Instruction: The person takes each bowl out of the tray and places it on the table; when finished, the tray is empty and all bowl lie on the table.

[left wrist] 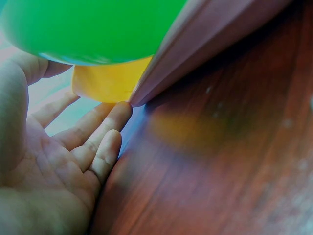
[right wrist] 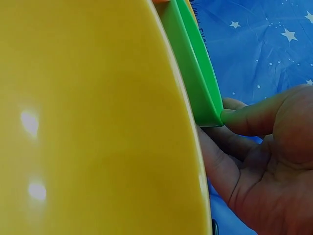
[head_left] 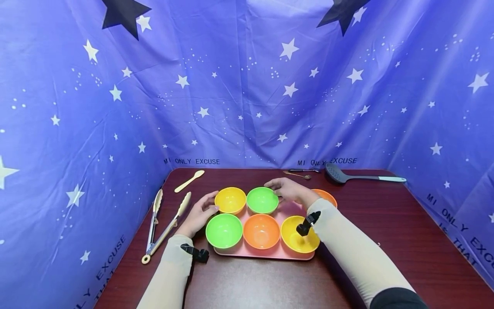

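My left hand (head_left: 200, 214) is beside the back-left yellow bowl (head_left: 230, 200), its thumb and fingers at the bowl's outer side. In the left wrist view those fingers (left wrist: 93, 129) extend fairly straight, tips touching the yellow bowl (left wrist: 110, 81) near the tray edge. My right hand (head_left: 291, 191) holds the right side of the back green bowl (head_left: 262, 200); the right wrist view shows the thumb at the rim of this green bowl (right wrist: 198, 78). In front stand another green bowl (head_left: 224, 231), an orange bowl (head_left: 261, 231) and a yellow bowl (head_left: 295, 236), partly covered by the right wrist.
Beneath the bowls lies a pink tray (head_left: 266, 254). Another orange bowl (head_left: 326, 197) is half hidden behind the right forearm. Tongs (head_left: 154, 244) and a cream spoon (head_left: 189, 181) lie left; a slotted skimmer (head_left: 341, 176) and small thin utensils (head_left: 299, 175) lie at the back right.
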The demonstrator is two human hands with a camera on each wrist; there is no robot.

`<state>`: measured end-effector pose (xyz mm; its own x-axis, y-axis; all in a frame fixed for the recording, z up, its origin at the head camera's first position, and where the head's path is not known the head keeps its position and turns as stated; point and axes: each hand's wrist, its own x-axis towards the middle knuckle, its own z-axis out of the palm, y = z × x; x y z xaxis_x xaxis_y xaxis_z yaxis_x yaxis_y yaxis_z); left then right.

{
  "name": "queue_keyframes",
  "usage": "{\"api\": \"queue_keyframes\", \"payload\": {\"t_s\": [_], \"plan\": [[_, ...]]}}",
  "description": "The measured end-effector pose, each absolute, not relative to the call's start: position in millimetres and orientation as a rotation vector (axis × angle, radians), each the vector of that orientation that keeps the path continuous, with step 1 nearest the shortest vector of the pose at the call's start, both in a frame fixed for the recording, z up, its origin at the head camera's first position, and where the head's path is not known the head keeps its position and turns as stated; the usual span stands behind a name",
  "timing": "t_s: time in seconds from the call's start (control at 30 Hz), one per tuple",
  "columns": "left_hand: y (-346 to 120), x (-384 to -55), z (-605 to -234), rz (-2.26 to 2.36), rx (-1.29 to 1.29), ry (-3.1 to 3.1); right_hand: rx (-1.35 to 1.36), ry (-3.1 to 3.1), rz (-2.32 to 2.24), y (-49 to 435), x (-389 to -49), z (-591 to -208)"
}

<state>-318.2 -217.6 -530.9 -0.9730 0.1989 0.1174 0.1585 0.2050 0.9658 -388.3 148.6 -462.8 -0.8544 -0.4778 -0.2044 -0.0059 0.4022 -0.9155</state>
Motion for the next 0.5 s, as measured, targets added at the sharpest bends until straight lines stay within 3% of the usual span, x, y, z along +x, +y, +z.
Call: {"api": "queue_keyframes", "payload": {"t_s": [0.5], "plan": [[-217.8, -317.0, -529.9, 1.93, 0.387, 2.408, -0.463, 2.346, -1.397, 152.7, -383.1, -455.7]]}}
